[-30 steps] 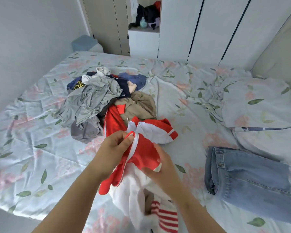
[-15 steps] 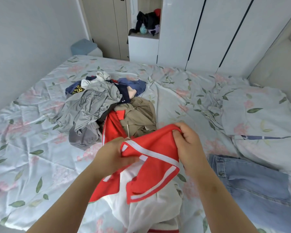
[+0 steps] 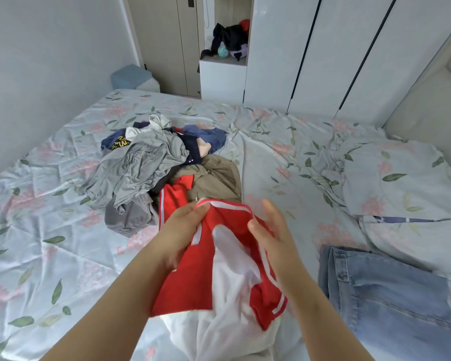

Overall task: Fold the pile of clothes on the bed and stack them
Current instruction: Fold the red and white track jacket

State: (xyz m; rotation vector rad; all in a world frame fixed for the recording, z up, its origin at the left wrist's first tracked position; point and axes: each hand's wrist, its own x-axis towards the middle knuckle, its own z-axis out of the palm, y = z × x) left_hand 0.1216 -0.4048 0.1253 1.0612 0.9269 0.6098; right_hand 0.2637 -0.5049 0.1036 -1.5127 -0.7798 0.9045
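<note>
Red-white soft jersey (image 3: pixel 193 282) bunched, left hand (image 3: pixel 181 226) pinching striped edge

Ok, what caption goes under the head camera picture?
Left hand grips a red-and-white garment above the bed, right hand open beside it.

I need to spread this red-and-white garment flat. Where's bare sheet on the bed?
Widest bare sheet lies left of the left hand, between the clothes pile and the bed's near edge. A second strip runs between the pile and the pillow, beyond the jeans. Crowded: the pile ahead, jeans and pillow on the right.
</note>
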